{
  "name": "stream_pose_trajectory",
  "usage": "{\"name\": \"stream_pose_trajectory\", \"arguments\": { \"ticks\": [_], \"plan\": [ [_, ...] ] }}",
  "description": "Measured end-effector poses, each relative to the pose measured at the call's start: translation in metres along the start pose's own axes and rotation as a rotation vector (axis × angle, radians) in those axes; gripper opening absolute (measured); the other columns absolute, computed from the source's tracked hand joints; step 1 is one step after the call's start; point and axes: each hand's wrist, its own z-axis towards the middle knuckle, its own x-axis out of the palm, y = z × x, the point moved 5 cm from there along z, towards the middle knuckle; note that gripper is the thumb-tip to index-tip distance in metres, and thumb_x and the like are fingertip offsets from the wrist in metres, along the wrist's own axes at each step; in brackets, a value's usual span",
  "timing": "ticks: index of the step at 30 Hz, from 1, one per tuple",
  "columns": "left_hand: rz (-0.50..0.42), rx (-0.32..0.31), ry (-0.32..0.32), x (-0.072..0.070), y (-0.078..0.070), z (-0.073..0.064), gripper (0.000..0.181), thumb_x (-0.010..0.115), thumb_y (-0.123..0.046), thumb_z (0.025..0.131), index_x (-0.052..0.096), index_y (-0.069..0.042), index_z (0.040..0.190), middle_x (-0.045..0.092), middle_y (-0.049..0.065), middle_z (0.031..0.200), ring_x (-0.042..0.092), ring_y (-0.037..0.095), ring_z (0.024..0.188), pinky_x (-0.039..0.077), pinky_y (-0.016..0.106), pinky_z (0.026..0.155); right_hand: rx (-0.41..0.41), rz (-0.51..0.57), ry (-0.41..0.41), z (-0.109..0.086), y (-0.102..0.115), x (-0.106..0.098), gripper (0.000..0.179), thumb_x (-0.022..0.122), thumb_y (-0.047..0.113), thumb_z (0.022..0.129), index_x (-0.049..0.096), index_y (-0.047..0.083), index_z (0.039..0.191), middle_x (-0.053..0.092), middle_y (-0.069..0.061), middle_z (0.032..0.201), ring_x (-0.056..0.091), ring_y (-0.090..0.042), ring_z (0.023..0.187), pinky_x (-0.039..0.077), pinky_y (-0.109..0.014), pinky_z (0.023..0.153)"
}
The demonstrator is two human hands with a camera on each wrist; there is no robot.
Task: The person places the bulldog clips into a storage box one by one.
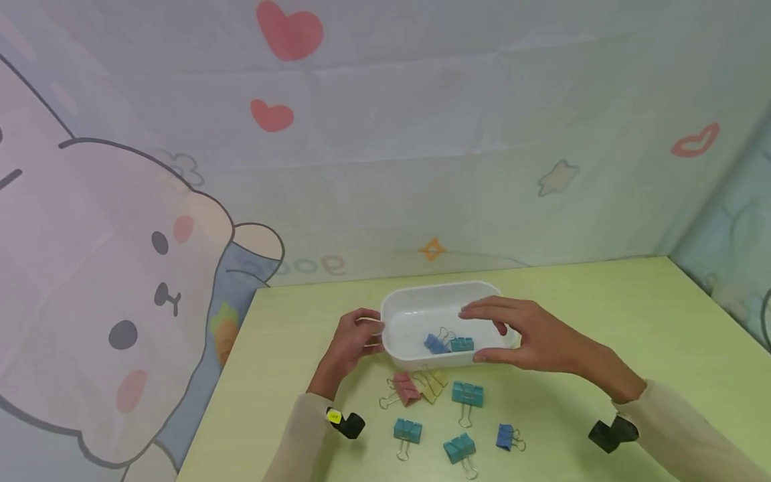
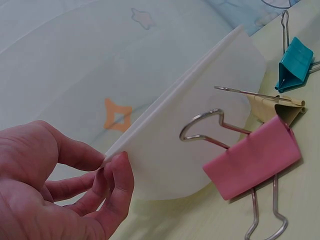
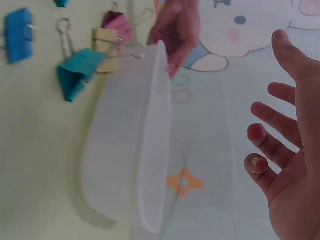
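Observation:
A white plastic bin (image 1: pixel 415 314) with rounded corners holds a blue binder clip (image 1: pixel 436 344) and a teal binder clip (image 1: pixel 462 344). My left hand (image 1: pixel 355 340) pinches its left rim between thumb and fingers, as the left wrist view shows. Over the bin's right end hovers my right hand (image 1: pixel 521 333), fingers spread and nothing between them; in the right wrist view this hand is apart from the bin. Just in front of the bin lie a pink binder clip (image 2: pixel 254 159) and a yellow binder clip (image 1: pixel 431 385), close together.
Nearer the front of the pale yellow table (image 1: pixel 602 301) lie several teal binder clips, such as one teal clip (image 1: pixel 468 393), and a small blue clip (image 1: pixel 506 436). Behind the table hangs a printed cloth (image 1: pixel 391 167) with hearts and a cartoon animal.

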Motion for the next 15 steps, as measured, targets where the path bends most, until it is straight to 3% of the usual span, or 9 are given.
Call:
{"name": "stream_pose_trajectory", "arguments": {
  "ticks": [6, 10, 15],
  "plan": [
    [0.001, 0.003, -0.003, -0.002, -0.001, -0.001, 0.031, 0.067, -0.003, 0.096, 0.059, 0.01, 0.123, 0.069, 0.026, 0.107, 0.073, 0.027, 0.083, 0.061, 0.029, 0.067, -0.085, 0.085, 0.085, -0.02, 0.011, 0.032, 0.052, 0.082, 0.035, 0.091, 0.064, 0.023, 0.139, 0.066, 0.004, 0.133, 0.061, -0.004, 0.094, 0.049, -0.017, 0.065],
    [-0.009, 0.011, 0.0, -0.001, 0.0, 0.001, 0.031, 0.066, -0.003, 0.096, 0.059, 0.01, 0.123, 0.07, 0.025, 0.105, 0.072, 0.025, 0.08, 0.061, 0.029, 0.066, -0.038, 0.131, 0.165, -0.037, 0.011, 0.051, 0.049, 0.08, 0.041, 0.092, 0.067, 0.023, 0.136, 0.066, 0.004, 0.133, 0.064, -0.009, 0.105, 0.054, -0.021, 0.067],
    [-0.013, 0.011, -0.003, 0.0, 0.002, 0.003, 0.031, 0.066, -0.003, 0.096, 0.059, 0.01, 0.123, 0.07, 0.022, 0.102, 0.071, 0.024, 0.079, 0.061, 0.028, 0.066, 0.026, 0.098, 0.228, -0.062, 0.005, 0.069, 0.048, 0.079, 0.049, 0.09, 0.071, 0.025, 0.131, 0.065, 0.008, 0.134, 0.063, -0.012, 0.116, 0.057, -0.03, 0.081]
  ]
}}
